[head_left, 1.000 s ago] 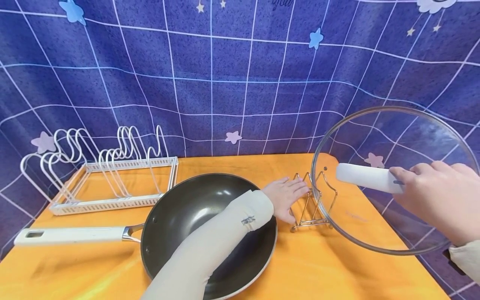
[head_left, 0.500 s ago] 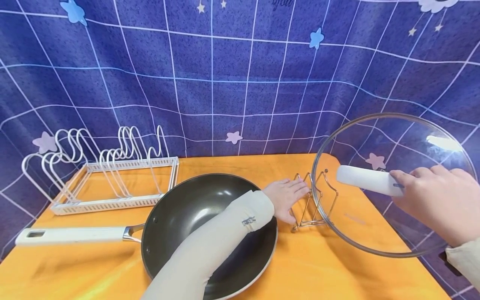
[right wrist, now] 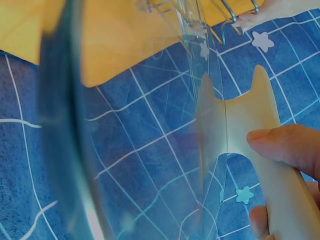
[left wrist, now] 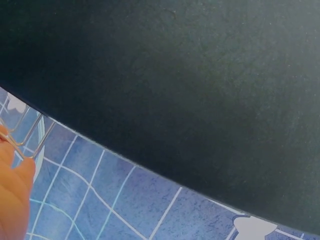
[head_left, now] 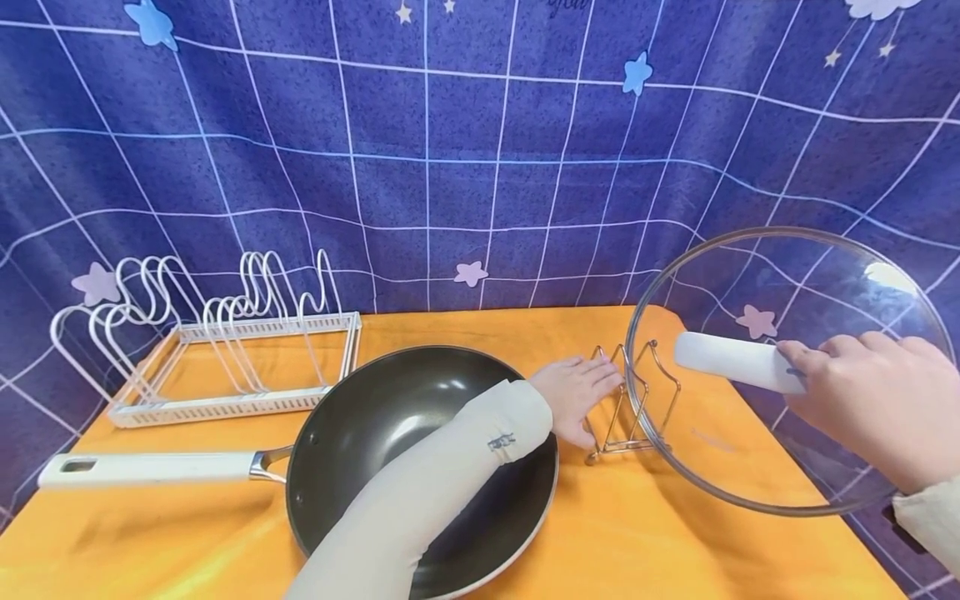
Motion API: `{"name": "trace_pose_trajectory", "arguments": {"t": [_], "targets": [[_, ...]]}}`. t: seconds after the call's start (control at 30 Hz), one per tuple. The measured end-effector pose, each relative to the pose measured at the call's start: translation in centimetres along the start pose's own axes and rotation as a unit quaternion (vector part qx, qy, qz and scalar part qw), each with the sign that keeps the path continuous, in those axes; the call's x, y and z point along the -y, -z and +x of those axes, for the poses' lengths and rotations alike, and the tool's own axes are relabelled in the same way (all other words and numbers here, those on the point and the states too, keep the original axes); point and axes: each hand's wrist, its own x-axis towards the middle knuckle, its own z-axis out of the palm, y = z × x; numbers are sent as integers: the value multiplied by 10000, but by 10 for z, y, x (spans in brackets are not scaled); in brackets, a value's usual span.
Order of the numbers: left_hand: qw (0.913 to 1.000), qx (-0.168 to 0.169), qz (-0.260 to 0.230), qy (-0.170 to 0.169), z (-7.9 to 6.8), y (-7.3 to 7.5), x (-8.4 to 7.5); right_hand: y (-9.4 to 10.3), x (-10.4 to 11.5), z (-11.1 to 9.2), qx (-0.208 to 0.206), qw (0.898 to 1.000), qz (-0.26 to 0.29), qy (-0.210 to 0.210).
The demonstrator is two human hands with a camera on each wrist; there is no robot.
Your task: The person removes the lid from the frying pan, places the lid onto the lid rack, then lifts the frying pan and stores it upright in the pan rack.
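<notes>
Lid [head_left: 780, 308] tipped slightly since a second ago, handle [head_left: 738, 362] gripped in right hand [head_left: 881, 400] above right edge of counter [head_left: 630, 533], left hand [head_left: 573, 392] spread against wire rack [head_left: 628, 447], apparently for fine alignment.

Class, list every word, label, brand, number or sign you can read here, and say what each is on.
"you", probably, cut by the head view's top edge: on the blue cloth.
Dark mark on the left sleeve: too small to read.
Small mark on the lid handle: cannot tell whether it is lettering.
</notes>
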Motion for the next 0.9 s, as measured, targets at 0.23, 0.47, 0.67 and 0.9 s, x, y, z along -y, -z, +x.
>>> {"name": "trace_pose_trajectory", "arguments": {"t": [0.23, 0.47, 0.67, 0.9], "targets": [[10000, -21, 47, 56, 1, -2, -2, 0, 3, -1, -93, 9999, 37, 24], [9999, 17, 63, 95, 0, -2, -5, 0, 5, -3, 173, 9998, -20, -106], [9999, -6, 81, 111, 1, -3, -5, 1, 6, -2, 369, 9989, -240, -162], [9999, -6, 1, 132, 0, -1, -5, 3, 8, 3, 398, 9988, -253, -165]]}}
